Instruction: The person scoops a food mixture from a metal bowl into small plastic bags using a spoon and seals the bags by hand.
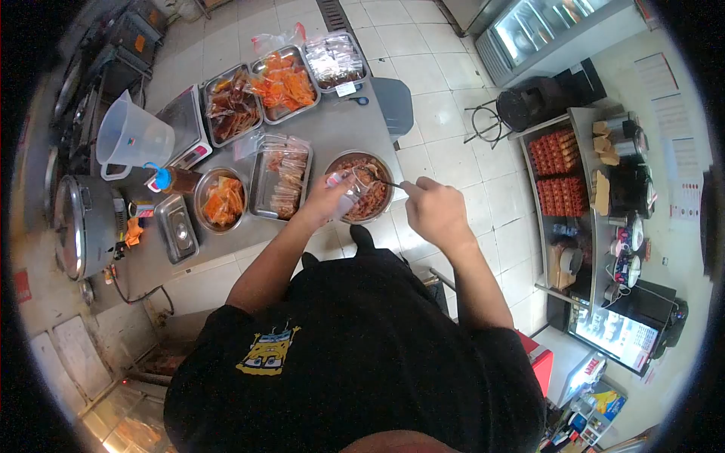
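Observation:
Over the left part of a round metal bowl (391, 167) of reddish sliced food (373, 198), my left hand (330, 198) is closed on a small clear plastic bag (349, 202). My right hand (438, 211), at the bowl's right side, grips the dark handle of a utensil (392, 184). The utensil's far end reaches over the food near the bag's mouth; its tip is hard to make out. Left of the bowl, a metal tray (262, 198) holds a row of filled clear bags (290, 181).
Trays of bagged red food (230, 106), orange food (285, 84) and more packets (334, 59) line the table's far side. A second bowl (199, 198), lidded container (177, 229), scale (198, 134) and plastic jug (136, 136) stand left. A grey bin (394, 106) adjoins the table.

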The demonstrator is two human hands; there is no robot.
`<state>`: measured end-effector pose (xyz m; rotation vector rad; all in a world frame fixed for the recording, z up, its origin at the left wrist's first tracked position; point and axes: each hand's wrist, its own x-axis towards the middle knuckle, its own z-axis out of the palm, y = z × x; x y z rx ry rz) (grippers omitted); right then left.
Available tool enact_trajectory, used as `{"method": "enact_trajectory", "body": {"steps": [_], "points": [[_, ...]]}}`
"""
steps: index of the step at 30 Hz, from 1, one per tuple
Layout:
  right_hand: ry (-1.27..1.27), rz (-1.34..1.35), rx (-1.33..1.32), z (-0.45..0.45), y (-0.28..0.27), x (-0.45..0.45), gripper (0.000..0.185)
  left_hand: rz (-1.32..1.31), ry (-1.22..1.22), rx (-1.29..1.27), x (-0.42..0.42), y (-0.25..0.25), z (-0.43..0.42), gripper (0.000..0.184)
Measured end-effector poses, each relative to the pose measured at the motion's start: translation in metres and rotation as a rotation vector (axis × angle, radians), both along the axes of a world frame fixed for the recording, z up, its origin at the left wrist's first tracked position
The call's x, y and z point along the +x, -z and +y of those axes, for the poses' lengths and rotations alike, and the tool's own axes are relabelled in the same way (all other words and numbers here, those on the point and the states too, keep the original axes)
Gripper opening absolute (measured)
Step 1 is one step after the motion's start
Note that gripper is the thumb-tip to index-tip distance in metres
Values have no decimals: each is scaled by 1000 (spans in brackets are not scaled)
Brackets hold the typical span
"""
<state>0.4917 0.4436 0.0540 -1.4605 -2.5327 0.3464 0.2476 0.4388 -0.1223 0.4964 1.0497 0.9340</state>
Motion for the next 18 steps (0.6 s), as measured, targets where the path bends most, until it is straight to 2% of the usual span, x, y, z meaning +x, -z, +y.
{"method": "enact_trajectory", "body": {"steps": [3,5,7,11,18], "points": [[12,-4,54,-9,-3,-4,28,-8,-82,-33,1,-23,-1,35],[4,-1,78,-14,-11,-7,27,-97,-61,90,-2,-26,-1,35],[47,16,99,-18,-15,-9,27,-76,-79,93,-3,-31,-1,34],[55,20,120,-25,-29,-10,31,-48,-146,109,1,-20,1,34],[76,-15,181,-37,-56,-14,33,-115,-102,205,8,-41,0,36]]}}
